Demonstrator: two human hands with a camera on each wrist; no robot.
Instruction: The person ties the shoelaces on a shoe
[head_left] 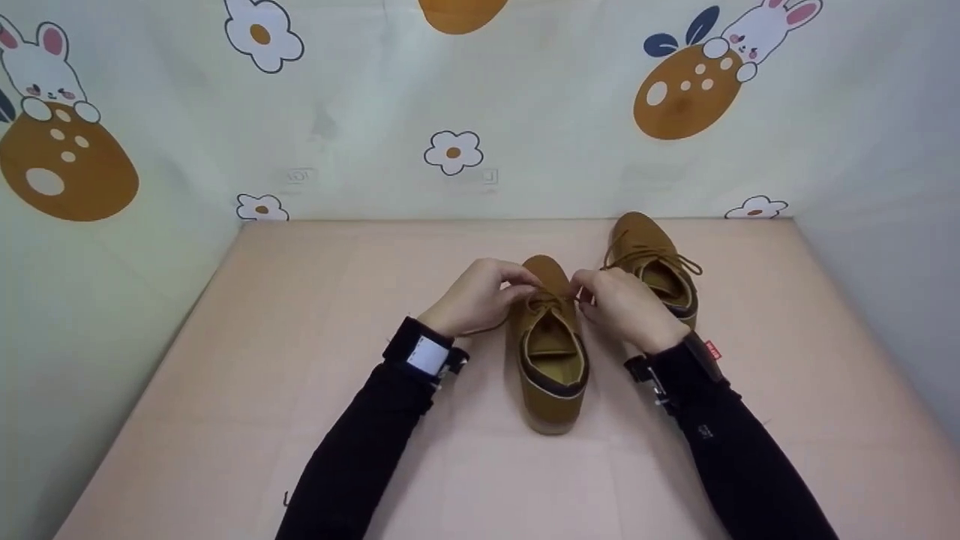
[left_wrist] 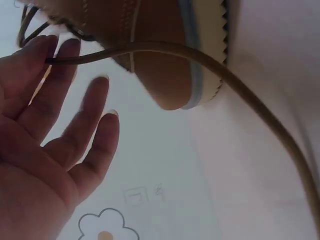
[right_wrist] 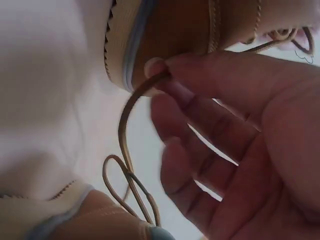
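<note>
A brown lace-up shoe [head_left: 551,411] stands on the table between both hands, its toe pointing away from me. My left hand [head_left: 480,298] is at the shoe's left side, pinching one end of a brown shoelace [left_wrist: 240,90] between thumb and forefinger. That lace curves away past the sole in the left wrist view, and the other fingers are spread loosely. From the right side, my right hand [head_left: 628,309] pinches another stretch of shoelace [right_wrist: 123,125] between thumb and fingertip. Some lacing over the tongue is partly hidden by the fingers.
A second brown shoe [head_left: 637,229], with looped laces, stands behind and beside the right hand, partly covered by it. The pinkish table [head_left: 300,390] meets a pale patterned cloth backdrop [head_left: 360,112] at the back and sides.
</note>
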